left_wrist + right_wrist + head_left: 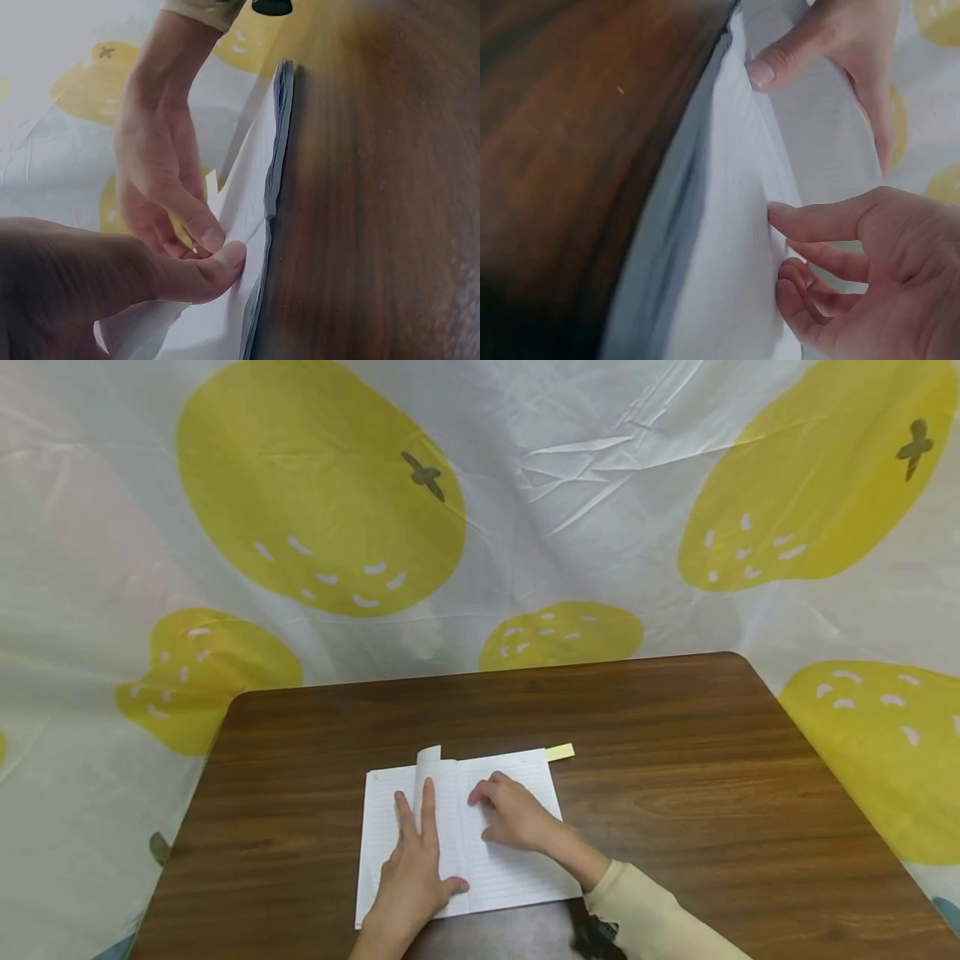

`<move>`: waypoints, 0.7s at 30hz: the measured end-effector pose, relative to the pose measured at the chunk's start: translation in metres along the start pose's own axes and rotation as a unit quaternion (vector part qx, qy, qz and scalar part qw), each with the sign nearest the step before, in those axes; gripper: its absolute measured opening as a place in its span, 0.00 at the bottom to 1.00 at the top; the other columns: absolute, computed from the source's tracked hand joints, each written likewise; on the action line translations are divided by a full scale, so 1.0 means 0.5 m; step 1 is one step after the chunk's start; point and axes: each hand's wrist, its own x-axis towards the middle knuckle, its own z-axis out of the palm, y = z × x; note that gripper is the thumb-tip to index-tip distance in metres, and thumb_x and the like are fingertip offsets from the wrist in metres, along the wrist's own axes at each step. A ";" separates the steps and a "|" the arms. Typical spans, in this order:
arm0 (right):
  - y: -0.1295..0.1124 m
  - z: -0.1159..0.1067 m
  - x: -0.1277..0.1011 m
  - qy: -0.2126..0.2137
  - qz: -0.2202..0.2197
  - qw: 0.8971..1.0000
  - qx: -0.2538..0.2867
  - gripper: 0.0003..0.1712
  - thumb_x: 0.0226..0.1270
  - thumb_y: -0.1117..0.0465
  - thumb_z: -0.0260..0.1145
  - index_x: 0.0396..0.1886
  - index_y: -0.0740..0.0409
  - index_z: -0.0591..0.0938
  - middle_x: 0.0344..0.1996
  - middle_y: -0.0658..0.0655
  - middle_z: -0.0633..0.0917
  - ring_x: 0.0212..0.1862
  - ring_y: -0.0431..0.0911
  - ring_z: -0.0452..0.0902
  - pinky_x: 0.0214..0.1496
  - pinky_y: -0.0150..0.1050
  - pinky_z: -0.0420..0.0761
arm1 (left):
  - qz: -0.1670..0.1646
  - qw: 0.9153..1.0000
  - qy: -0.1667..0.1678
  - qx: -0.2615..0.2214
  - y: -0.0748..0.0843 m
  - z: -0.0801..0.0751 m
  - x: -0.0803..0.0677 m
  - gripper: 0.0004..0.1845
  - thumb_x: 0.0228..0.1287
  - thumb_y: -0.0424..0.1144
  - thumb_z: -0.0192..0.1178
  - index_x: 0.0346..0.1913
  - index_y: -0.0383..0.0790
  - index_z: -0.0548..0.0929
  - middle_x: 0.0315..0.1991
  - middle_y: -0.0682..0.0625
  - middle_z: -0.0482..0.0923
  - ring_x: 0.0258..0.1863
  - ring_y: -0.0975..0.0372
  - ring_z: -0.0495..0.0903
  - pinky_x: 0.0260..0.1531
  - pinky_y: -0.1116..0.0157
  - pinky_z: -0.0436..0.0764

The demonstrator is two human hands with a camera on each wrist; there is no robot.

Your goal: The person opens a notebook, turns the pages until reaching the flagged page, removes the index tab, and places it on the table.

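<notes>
Your left hand [415, 868] lies spread, fingers straight and parted, gripping nothing, over the left page of an open white lined-paper notebook [517, 881]; a curled white leaf [428, 760] rises by your fingertips; your right hand [521, 817] sits half-curled on the right page, thumb apart from the fingers, no hold showing; a pale yellow paper strip [560, 752] juts from the top right corner; beneath it all, the dark brown wood-grain table [675, 760].

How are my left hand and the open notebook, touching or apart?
Touching: the right wrist view shows the left hand resting its thumb tip on the open notebook, no gap visible.
</notes>
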 end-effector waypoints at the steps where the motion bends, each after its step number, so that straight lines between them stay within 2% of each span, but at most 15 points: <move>1: -0.002 -0.002 0.002 -0.004 -0.001 1.000 -0.018 0.25 0.45 0.70 0.81 0.45 0.62 0.82 0.37 0.55 0.78 0.39 0.45 0.74 0.46 0.40 0.78 | 0.004 1.000 0.007 0.008 -0.001 0.002 0.000 0.80 0.35 0.45 0.86 0.82 0.47 0.34 0.76 0.18 0.37 0.56 0.27 0.76 0.31 0.44 0.84; 3: -0.005 -0.006 0.008 -0.013 0.002 0.999 -0.045 0.28 0.44 0.68 0.83 0.48 0.62 0.81 0.38 0.55 0.78 0.39 0.46 0.72 0.45 0.41 0.77 | 0.011 0.999 0.021 0.027 -0.004 0.004 0.000 0.81 0.32 0.47 0.87 0.82 0.44 0.35 0.76 0.17 0.39 0.59 0.27 0.74 0.33 0.44 0.84; 6: -0.012 -0.012 0.020 -0.024 0.008 0.996 -0.088 0.34 0.42 0.62 0.86 0.51 0.60 0.81 0.42 0.57 0.77 0.42 0.49 0.71 0.46 0.43 0.76 | 0.016 0.998 0.036 0.054 -0.009 0.005 0.002 0.82 0.29 0.50 0.87 0.82 0.42 0.36 0.76 0.17 0.40 0.65 0.27 0.68 0.43 0.39 0.82; 10: -0.021 -0.018 0.038 -0.043 0.026 0.990 -0.132 0.43 0.37 0.57 0.89 0.56 0.57 0.78 0.51 0.61 0.77 0.49 0.55 0.70 0.52 0.49 0.76 | 0.007 0.997 0.039 0.070 -0.014 0.005 0.005 0.83 0.27 0.53 0.87 0.82 0.42 0.36 0.77 0.20 0.35 0.72 0.26 0.57 0.58 0.29 0.69; 13: -0.025 -0.019 0.050 -0.058 0.037 0.984 -0.162 0.50 0.33 0.54 0.90 0.60 0.57 0.76 0.57 0.63 0.76 0.55 0.58 0.70 0.56 0.52 0.75 | 0.008 0.996 0.042 0.078 -0.016 0.005 0.005 0.83 0.26 0.54 0.87 0.82 0.43 0.38 0.78 0.23 0.32 0.74 0.25 0.49 0.61 0.25 0.62; 16: -0.030 -0.020 0.061 -0.081 0.049 0.979 -0.183 0.58 0.32 0.53 0.90 0.67 0.59 0.72 0.65 0.64 0.73 0.63 0.60 0.68 0.63 0.54 0.73 | 0.024 0.994 0.059 0.093 -0.018 0.005 0.007 0.82 0.23 0.55 0.87 0.82 0.43 0.42 0.79 0.24 0.30 0.76 0.25 0.45 0.62 0.23 0.57; 21: -0.037 -0.024 0.079 -0.126 0.077 0.965 -0.217 0.68 0.35 0.48 0.90 0.76 0.61 0.64 0.76 0.65 0.65 0.76 0.61 0.60 0.74 0.57 0.66 | 0.050 0.989 0.079 0.117 -0.023 0.006 0.012 0.79 0.19 0.58 0.87 0.81 0.45 0.51 0.79 0.26 0.27 0.78 0.29 0.39 0.65 0.22 0.46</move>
